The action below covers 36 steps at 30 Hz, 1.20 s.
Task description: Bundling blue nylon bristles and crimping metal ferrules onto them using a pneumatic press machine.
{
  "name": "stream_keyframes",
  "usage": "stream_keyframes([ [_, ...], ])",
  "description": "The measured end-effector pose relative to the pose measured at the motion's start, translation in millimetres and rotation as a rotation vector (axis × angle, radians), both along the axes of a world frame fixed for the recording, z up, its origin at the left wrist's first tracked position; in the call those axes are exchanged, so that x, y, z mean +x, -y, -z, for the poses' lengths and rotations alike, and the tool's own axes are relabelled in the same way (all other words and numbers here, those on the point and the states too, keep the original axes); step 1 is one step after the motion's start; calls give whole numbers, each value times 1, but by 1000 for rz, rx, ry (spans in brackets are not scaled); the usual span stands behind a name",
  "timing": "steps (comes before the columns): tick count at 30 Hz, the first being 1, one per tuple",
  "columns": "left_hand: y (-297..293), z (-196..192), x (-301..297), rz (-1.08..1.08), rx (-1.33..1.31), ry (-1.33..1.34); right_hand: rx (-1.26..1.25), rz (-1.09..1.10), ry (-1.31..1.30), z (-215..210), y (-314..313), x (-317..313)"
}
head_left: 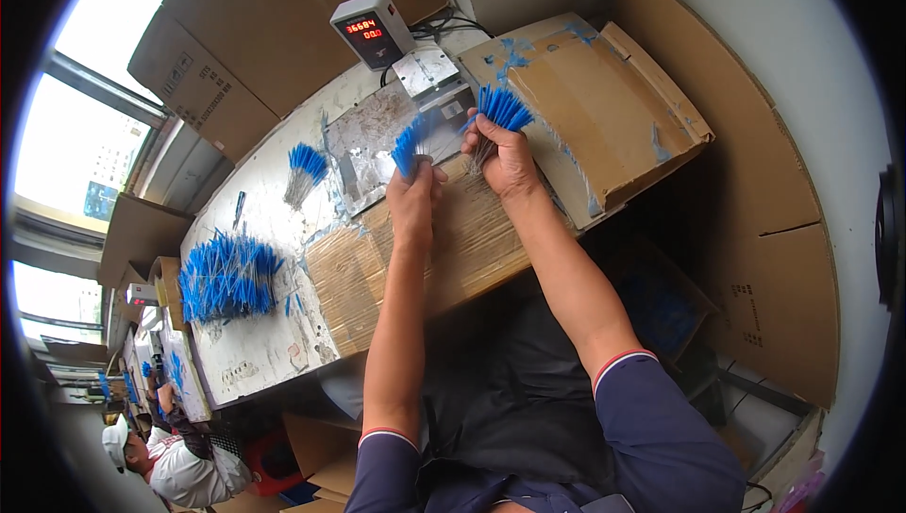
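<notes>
In my right hand (505,156) is a thick bundle of thin metal pins with blue ends (503,109), the blue ends fanned upward. My left hand (413,197) grips a smaller bunch of blue-ended pins (407,147), slightly blurred. A few pale shafts stretch between the two bunches. Both hands are over the table edge covered with tape and cardboard (453,230). To the left lies a small loose bunch of the same pins (306,173). Farther left is a large heap of blue-ended pins (229,277).
A box with a red digital display (371,30) stands behind a small metal machine block (425,71). A cardboard box (604,102) sits at the right on the white table (274,220). A pen (240,209) lies near the heap. A co-worker in a white cap (116,444) works at the lower left.
</notes>
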State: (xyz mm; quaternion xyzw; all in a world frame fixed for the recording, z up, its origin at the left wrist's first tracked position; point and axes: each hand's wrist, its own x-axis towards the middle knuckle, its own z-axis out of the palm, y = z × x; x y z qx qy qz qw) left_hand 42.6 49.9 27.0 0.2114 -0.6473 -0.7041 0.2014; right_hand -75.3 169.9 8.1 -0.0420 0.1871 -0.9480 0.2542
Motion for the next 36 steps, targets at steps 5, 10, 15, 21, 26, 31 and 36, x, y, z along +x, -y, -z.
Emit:
stream_keyframes([
  [5, -5, -11, 8, 40, 125, 170, -186, -128, 68, 3, -2, -1],
  [10, -9, -8, 16, -4, 247, 198, -96, -180, 6, -2, -3, 2],
  [15, -30, -9, 19, -13, 41, 165, -129, -186, -24, -1, -5, 4],
  [21, -26, -14, 34, 128, 164, 114, -149, -236, -111, -9, -8, 9],
  [26, -27, -25, 41, 172, 204, 130, -73, -250, -122, -2, -7, 7],
  [31, 16, -12, 31, -83, -395, 203, -98, -143, 39, 4, -2, 2],
  [36, 43, -3, 15, -167, -991, 254, -76, -131, 35, 5, -2, 0],
])
